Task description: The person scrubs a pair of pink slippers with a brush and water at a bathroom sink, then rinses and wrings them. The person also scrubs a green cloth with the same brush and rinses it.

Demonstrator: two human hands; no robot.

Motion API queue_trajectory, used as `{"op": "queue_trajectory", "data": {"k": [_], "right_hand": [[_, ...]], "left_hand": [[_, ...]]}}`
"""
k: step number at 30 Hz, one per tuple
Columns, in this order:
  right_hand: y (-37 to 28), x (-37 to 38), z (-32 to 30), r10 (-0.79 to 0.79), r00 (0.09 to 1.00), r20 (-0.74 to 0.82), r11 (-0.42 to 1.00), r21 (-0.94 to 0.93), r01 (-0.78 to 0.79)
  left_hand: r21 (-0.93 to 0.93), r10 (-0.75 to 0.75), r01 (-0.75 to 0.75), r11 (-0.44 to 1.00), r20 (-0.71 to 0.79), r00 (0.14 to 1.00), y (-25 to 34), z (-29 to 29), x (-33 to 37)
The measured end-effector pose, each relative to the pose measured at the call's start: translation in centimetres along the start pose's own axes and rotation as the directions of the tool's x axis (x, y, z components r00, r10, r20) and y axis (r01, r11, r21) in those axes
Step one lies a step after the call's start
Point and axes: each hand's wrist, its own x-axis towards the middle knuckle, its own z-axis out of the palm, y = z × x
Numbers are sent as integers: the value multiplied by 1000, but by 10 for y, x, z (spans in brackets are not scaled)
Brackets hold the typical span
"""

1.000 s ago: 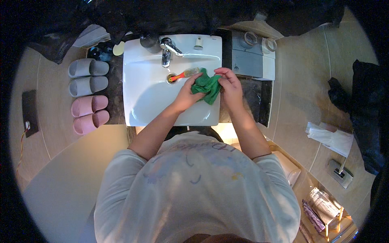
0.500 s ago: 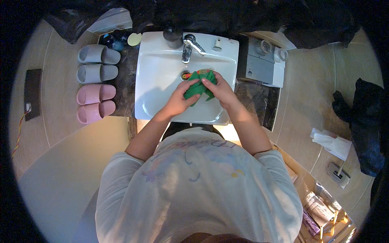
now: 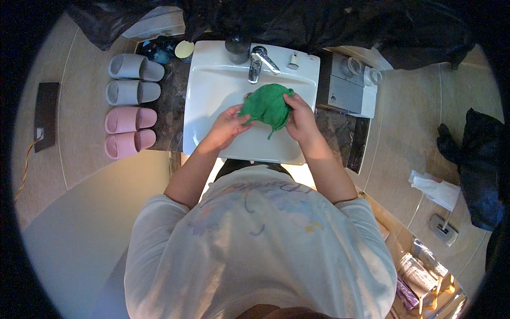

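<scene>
I have the crinkled green fabric cloth (image 3: 267, 105) in the middle of my view, held up over the white ceramic sink (image 3: 204, 122) and spread between both hands, with a short thin end hanging from its lower edge. My left hand (image 3: 228, 127) grasps the cloth at its lower left edge, fingers bent toward it; how tightly they press, I cannot tell. My right hand (image 3: 300, 117) grips its right edge, the thumb lying on the upper face and the other fingers partly hidden. The cloth covers most of the drain area from me.

Just beyond it I see the shiny chrome tap (image 3: 257, 63), with a dark rounded bottle (image 3: 237, 49) at its left and a small whitish upright container (image 3: 293, 61) at its right, both on the back of the sink. The sink sits in a dark marbled stone counter (image 3: 172, 95). Right of it I make out a grey and white rectangular box (image 3: 345, 90); on the left, a pair of grey slip-on slippers (image 3: 126, 66) lies above a pair of pink slip-on slippers (image 3: 129, 119), toes toward the sink
</scene>
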Motion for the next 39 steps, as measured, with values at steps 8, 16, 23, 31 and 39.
{"op": "queue_trajectory", "data": {"k": [8, 16, 23, 31, 39], "right_hand": [[31, 9, -47, -162, 985, -60, 620, -782, 54], [55, -8, -24, 28, 912, 409, 464, -814, 351], [47, -3, -42, -409, 910, 63, 340, -915, 216], [-1, -46, -11, -332, 789, 517, -175, -855, 487], [80, 17, -37, -40, 923, 382, -221, -905, 364]], "left_hand": [[358, 210, -174, 917, -63, 976, 25, 41, -12], [326, 183, -154, 933, -62, 981, 27, 83, -18], [186, 235, -195, 963, -230, 944, 40, 78, -14], [21, 225, -226, 974, -193, 955, 48, 61, -11], [798, 284, 83, 596, -307, 909, -33, -64, 3]]}}
